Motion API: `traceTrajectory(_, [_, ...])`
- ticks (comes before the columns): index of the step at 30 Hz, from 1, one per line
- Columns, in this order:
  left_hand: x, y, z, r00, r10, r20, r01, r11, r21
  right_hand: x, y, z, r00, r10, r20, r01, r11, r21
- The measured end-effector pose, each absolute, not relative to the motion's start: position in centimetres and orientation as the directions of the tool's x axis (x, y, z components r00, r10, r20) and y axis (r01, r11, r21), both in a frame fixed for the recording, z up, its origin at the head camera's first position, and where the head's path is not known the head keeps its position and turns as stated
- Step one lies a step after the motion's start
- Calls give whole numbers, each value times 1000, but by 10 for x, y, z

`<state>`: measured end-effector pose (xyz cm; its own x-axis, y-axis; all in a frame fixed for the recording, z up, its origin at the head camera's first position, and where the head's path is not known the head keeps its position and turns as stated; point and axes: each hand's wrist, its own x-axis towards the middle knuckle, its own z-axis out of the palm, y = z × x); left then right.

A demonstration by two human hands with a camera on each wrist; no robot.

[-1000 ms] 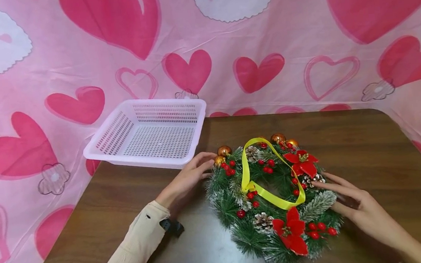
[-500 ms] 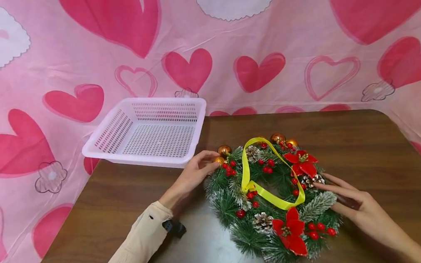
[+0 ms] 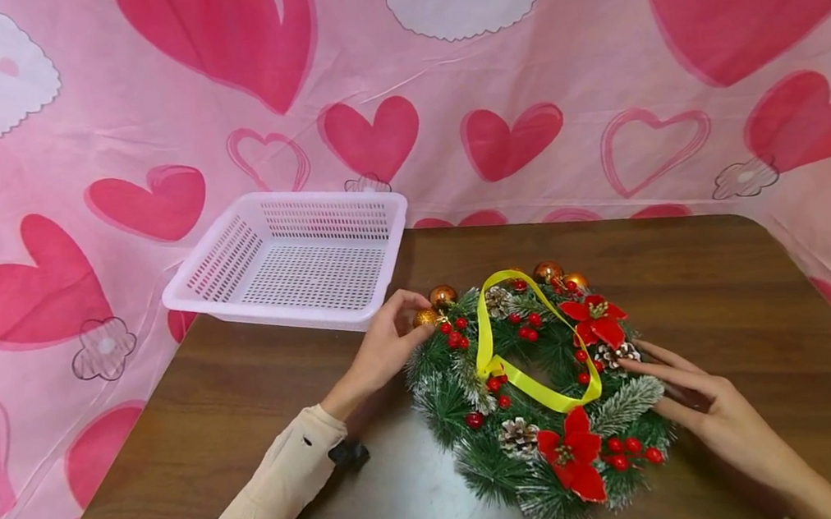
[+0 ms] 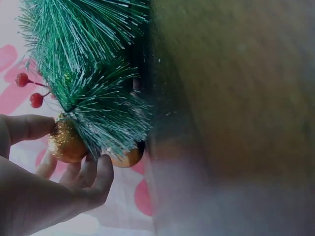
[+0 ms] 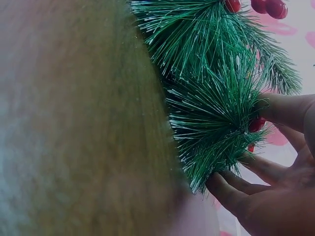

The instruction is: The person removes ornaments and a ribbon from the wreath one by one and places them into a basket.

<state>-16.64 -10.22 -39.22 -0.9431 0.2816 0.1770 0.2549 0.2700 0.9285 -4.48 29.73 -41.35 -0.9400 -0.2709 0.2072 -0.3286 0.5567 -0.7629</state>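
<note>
A green Christmas wreath [image 3: 493, 469] with frosted tips, red berries, pine cones and red poinsettias lies on the brown table. My left hand [image 3: 382, 351] is at its upper left edge, pinching a glittery gold bauble [image 4: 70, 142] between thumb and fingers. A smoother copper bauble [image 3: 443, 296] sits just beyond that one. On the wreath's right side, my right hand [image 3: 721, 410] holds the edge, the thumb among the needles and the fingers reaching round the far side near a pine cone [image 3: 617, 355]. A yellow ribbon [image 3: 542, 393] loops over the wreath's middle.
A white perforated plastic basket [image 3: 279, 316] stands at the table's back left, behind my left hand. More orange baubles [image 3: 548, 272] show at the wreath's back edge. A pink heart-patterned cloth [image 3: 429, 77] hangs behind the table [image 3: 728, 265].
My left hand's fingers have closed round the gold glitter bauble and shifted it slightly to the left. The right hand and the rest of the wreath have stayed nearly still.
</note>
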Motion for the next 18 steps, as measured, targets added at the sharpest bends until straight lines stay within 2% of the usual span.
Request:
traceTrajectory(9, [-160,-102,-381,-914,279,296,371,273,888,-44,296,-413,-947,-255,195,-311,576,-756])
traceTrajectory(18, [-137,-99,-334,-925,278,260,335,267,904,-44,297,-414,-946,-261,192,-311,569,-761])
